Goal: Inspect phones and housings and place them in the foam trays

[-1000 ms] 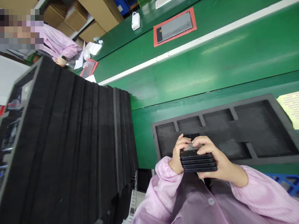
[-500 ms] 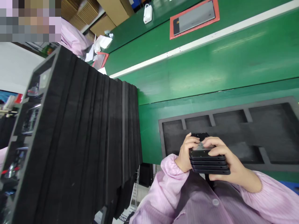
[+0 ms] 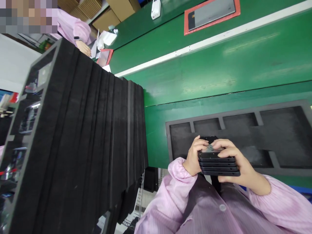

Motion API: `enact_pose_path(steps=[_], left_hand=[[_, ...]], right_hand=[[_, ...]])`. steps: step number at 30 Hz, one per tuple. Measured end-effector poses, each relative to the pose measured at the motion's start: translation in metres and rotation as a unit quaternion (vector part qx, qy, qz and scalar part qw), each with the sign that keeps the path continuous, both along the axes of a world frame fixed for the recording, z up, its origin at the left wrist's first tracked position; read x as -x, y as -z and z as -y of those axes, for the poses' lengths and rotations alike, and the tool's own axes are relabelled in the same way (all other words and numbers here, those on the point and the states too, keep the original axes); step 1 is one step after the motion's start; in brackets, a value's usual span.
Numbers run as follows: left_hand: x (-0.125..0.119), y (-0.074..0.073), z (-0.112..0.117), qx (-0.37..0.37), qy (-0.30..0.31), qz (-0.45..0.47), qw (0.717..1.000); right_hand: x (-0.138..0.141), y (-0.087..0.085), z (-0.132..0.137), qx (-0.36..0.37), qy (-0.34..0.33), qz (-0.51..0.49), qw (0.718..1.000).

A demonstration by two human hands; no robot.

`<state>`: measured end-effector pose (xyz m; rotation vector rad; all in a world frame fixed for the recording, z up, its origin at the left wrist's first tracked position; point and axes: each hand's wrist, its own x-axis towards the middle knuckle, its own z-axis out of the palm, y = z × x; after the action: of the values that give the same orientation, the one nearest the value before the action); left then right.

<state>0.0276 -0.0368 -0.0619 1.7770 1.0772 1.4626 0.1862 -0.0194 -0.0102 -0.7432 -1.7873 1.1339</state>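
Note:
A stack of several black phone housings (image 3: 218, 165) is held between my two hands, in front of my body. My left hand (image 3: 195, 154) grips the stack's left side, its fingers bent over the top. Around the right side wraps my right hand (image 3: 240, 162), thumb underneath and fingers on the upper piece. The top housing shows a grey patch and small bright dots. Behind and partly under the stack, a black foam tray (image 3: 220, 118) with recessed compartments lies on the green table (image 3: 157, 139).
A tall stack of black foam trays (image 3: 97, 130) stands at my left, with parts in the top one's compartments. A flat screen panel (image 3: 212, 14) lies on a red sheet farther back, near a white box-like device (image 3: 156, 9). A co-worker's hand (image 3: 83, 48) is at the far left.
My hands keep the same hold on the stack. The view has shifted slightly, and the co-worker's hand and wrist have come into sight behind the tray stack.

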Motion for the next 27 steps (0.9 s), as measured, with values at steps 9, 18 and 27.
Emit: enact_pose_path(steps=[9,18,27], left_hand=[[-0.0017,0.0034,0.0013,-0.016,-0.01,0.013,1.0],[-0.0031,0.0063,0.0025,-0.014,-0.017,0.019,1.0],[-0.0035,0.0073,0.0031,-0.023,-0.022,0.01,0.999]], right_hand=[[-0.0021,0.0004,0.0032,0.004,-0.011,0.007,1.0],[-0.0023,0.0014,0.0021,0.007,-0.01,0.002,1.0],[-0.0023,0.0027,0.0035,-0.004,-0.011,0.0,1.0]])
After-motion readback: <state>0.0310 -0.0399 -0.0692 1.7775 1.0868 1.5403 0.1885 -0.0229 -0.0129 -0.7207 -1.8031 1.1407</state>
